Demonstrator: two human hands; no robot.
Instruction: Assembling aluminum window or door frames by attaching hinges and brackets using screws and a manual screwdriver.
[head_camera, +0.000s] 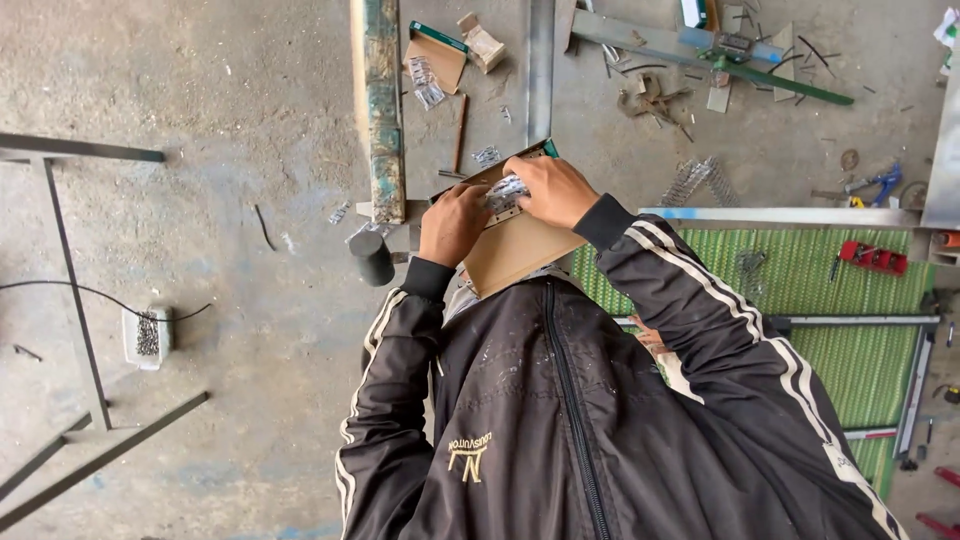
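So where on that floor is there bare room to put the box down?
The widest bare concrete lies at image left, between the thin metal frame and the upright greenish post. The top right is crowded with scraps, a green bar and pliers. Both hands hold the cardboard box.

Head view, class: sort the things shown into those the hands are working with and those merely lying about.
In hand: cardboard box, held by left hand; small clear packet, under right hand.

Lying about: black cylinder, green mat, red tool, blue pliers.
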